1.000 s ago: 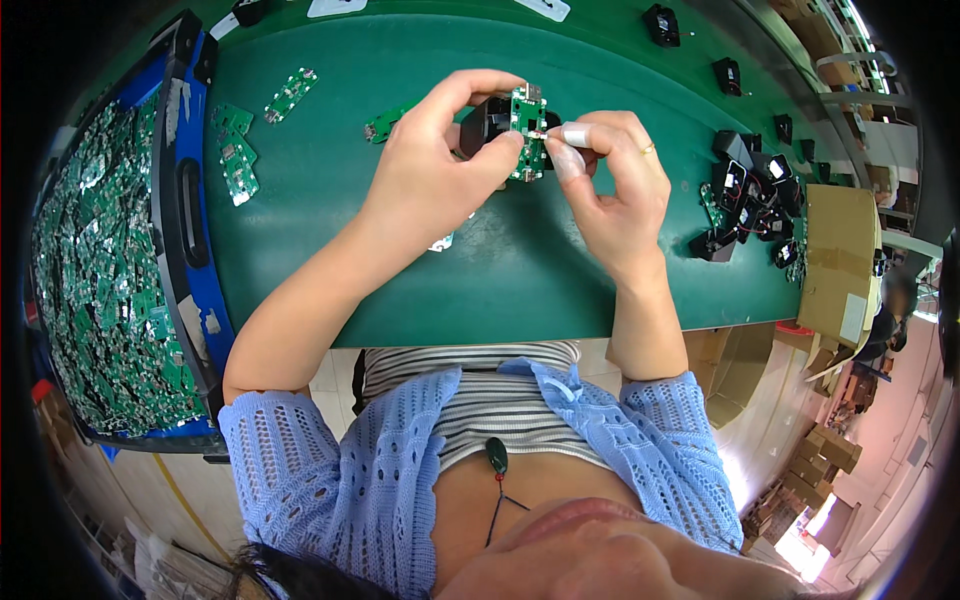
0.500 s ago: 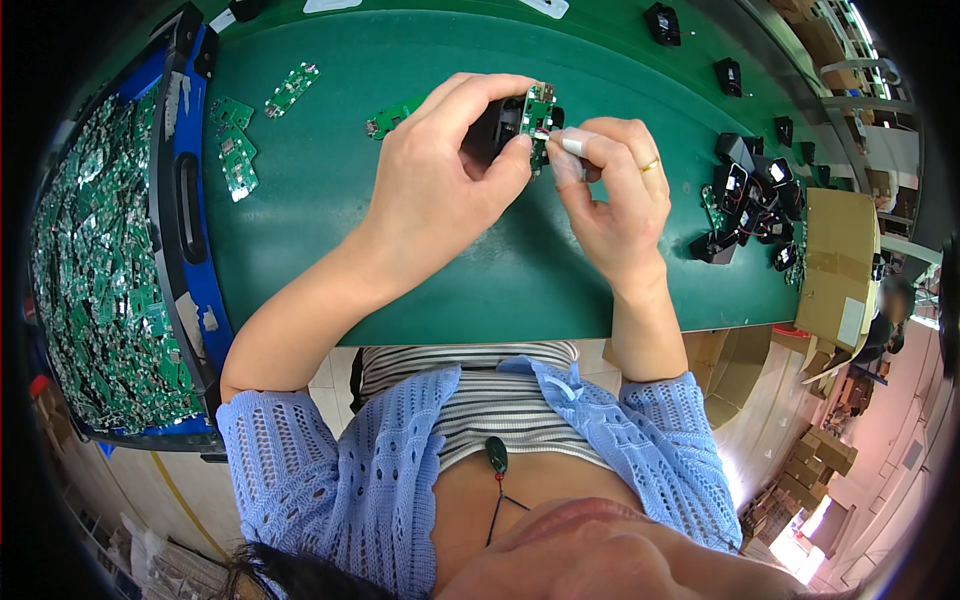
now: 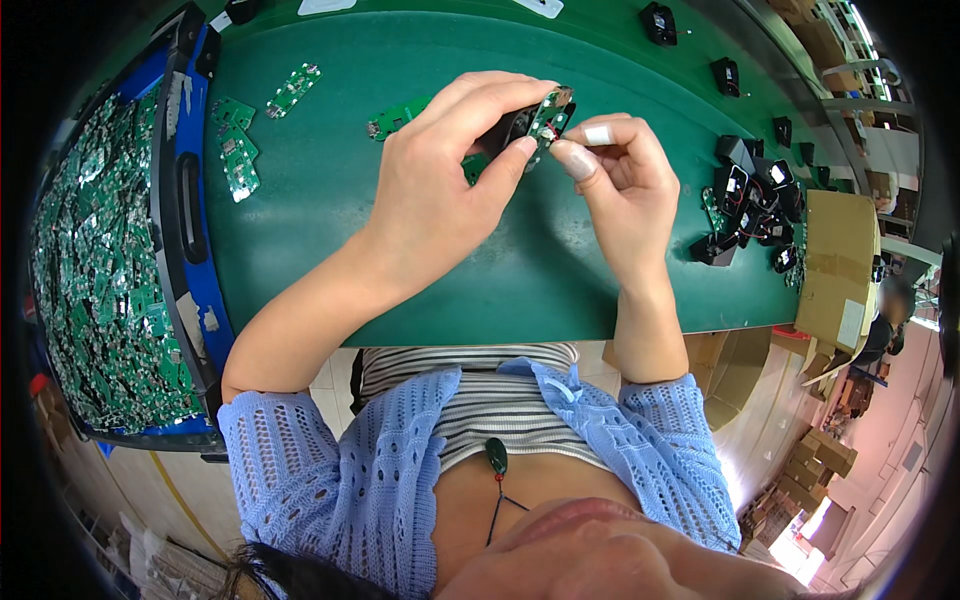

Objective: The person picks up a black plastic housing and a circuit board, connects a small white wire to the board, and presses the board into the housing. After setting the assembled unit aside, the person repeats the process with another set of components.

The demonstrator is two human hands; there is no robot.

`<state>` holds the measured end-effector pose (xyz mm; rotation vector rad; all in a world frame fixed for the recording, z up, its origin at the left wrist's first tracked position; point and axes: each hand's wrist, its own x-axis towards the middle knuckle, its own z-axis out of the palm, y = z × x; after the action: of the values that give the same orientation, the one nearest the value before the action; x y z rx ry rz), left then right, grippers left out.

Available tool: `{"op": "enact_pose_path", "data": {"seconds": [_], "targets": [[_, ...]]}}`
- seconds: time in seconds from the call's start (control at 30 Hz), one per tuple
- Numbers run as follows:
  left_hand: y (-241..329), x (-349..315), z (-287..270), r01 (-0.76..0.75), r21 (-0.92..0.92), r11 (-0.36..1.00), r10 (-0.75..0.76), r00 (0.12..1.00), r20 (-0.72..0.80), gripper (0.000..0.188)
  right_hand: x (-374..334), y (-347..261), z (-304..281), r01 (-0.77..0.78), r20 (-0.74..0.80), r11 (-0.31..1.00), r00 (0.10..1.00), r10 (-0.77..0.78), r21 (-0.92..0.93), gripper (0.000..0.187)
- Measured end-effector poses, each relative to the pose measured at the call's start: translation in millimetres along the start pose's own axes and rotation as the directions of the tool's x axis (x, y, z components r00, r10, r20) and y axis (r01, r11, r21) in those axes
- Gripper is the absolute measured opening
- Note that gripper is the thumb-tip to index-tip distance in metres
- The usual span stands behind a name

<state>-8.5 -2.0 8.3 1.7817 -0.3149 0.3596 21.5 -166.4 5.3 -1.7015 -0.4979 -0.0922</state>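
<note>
My left hand [image 3: 430, 165] grips a green circuit board [image 3: 548, 118] together with a black plastic housing [image 3: 513, 128], held above the table. The board stands tilted along the housing's right side, with the left fingertips over its top and the thumb against its lower part. A small red wire [image 3: 554, 131] shows at the board's face. My right hand [image 3: 632, 190] is closed in a pinch at that wire, thumb and index finger close to the board; the fingertips hide the wire's end. White tape wraps its index finger. Behind my left hand lies another green board [image 3: 397, 118].
On the left a blue and black crate [image 3: 188, 200] is filled with green boards. Loose boards [image 3: 238, 165] lie beside it. Several black housings with wires [image 3: 750, 205] are heaped at the right, near a cardboard box [image 3: 838, 260]; more [image 3: 727, 77] sit along the far right edge.
The board and housing have turned and shifted slightly right in my left hand. My right hand has rolled and moved slightly right, its fingers still at the board's wire.
</note>
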Motion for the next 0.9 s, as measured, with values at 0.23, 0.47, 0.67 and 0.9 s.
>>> {"op": "enact_pose_path", "data": {"seconds": [0.23, 0.47, 0.67, 0.9], "targets": [[-1, -1, 3, -0.122, 0.077, 0.99, 0.122, 0.993, 0.006, 0.033, 3, 0, -4, -0.135, 0.068, 0.97, 0.99, 0.124, 0.204, 0.011], [-4, -3, 11, -0.202, 0.151, 0.968, 0.217, 0.972, -0.092, 0.031, 1, 2, 1, -0.123, 0.029, 0.975, 0.992, 0.12, 0.187, 0.013], [-11, 0, 16, 0.13, -0.462, 0.877, -0.189, 0.978, -0.084, 0.036, 4, 6, 12, 0.115, -0.155, 0.984, 0.979, -0.136, -0.138, 0.019], [-9, 3, 11, 0.183, -0.56, 0.808, -0.243, 0.969, -0.033, 0.037, -2, 5, 9, -0.007, -0.057, 0.975, 0.998, -0.005, -0.22, 0.027]]}}
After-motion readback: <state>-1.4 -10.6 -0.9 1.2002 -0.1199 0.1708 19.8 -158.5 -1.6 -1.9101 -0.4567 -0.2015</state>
